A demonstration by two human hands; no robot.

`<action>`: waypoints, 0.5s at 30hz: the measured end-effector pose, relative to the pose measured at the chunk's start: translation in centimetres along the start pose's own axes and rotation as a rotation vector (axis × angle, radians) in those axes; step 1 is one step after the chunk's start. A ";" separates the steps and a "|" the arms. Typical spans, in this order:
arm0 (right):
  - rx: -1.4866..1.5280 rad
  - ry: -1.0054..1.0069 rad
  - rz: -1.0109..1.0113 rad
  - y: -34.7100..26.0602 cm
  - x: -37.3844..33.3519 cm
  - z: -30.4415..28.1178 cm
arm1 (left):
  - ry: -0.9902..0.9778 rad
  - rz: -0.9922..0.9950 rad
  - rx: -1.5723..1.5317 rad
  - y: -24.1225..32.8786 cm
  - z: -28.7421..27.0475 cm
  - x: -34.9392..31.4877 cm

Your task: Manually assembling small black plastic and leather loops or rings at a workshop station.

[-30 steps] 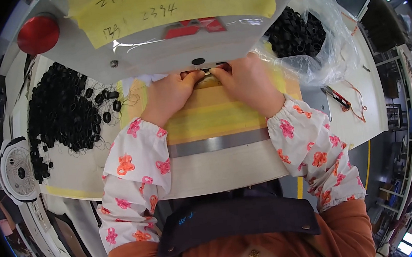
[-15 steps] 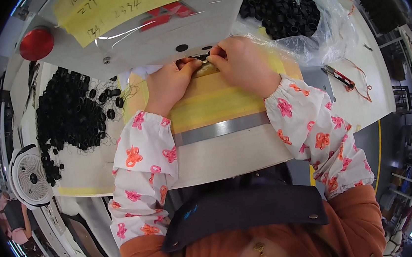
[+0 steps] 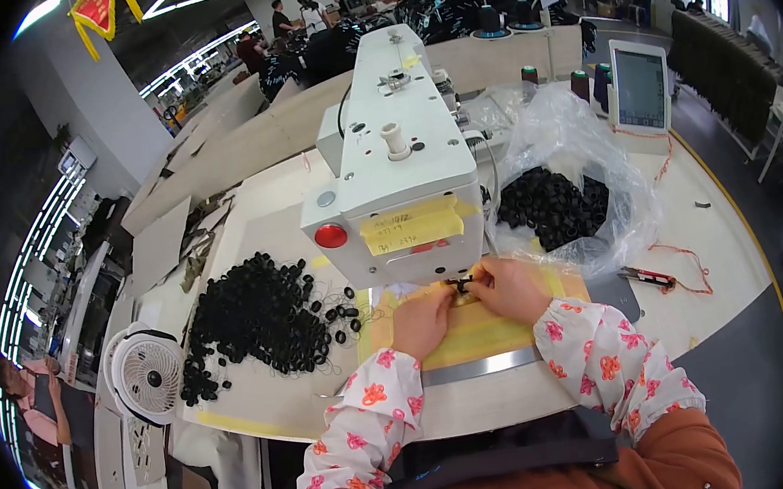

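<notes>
Under the head of a white sewing machine [image 3: 402, 159], both my hands meet at the needle area. My left hand [image 3: 421, 321] is closed, thumb and fingertips pressed together at a small black piece [image 3: 460, 285], which looks like one of the black band loops lying about. My right hand [image 3: 511, 288] pinches at the same piece from the other side. The fingertips and the machine's foot partly hide it. Beneath the hands, the work plate is covered in yellow tape [image 3: 476, 338].
Left of the machine lies a heap of black loops [image 3: 256, 309] with trailing threads, beside a white fan [image 3: 151, 373]. At right are a clear bag [image 3: 630, 221] of black loops [image 3: 553, 205], a red-handled cutter [image 3: 647, 277], and a screen [image 3: 640, 84]. Several people stand farther off.
My view has tilted up and back, so the whole machine and the room behind now show. Both hands stay close together at the needle area.
</notes>
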State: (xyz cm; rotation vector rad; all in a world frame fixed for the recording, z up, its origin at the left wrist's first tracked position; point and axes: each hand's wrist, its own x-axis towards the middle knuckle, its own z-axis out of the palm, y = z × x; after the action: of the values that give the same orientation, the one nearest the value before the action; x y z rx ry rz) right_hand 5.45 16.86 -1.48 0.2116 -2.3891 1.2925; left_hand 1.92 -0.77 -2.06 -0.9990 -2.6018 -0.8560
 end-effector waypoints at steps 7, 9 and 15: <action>0.159 -0.273 0.316 -0.8 0.3 -1.5 | -0.116 0.289 -0.173 1.5 -0.6 -0.3; 0.305 -0.324 0.480 -0.7 0.6 -1.6 | -0.145 0.273 -0.158 1.2 -1.3 0.0; 0.172 -0.381 0.099 -1.6 -0.6 -0.7 | 0.044 0.154 -0.396 -0.3 -0.7 1.5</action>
State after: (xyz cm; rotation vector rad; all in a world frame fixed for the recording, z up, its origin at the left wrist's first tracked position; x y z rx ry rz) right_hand 6.68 16.47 -0.15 0.4289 -2.6253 1.6310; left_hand 0.63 -0.56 -1.06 -1.2416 -2.3280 -1.3666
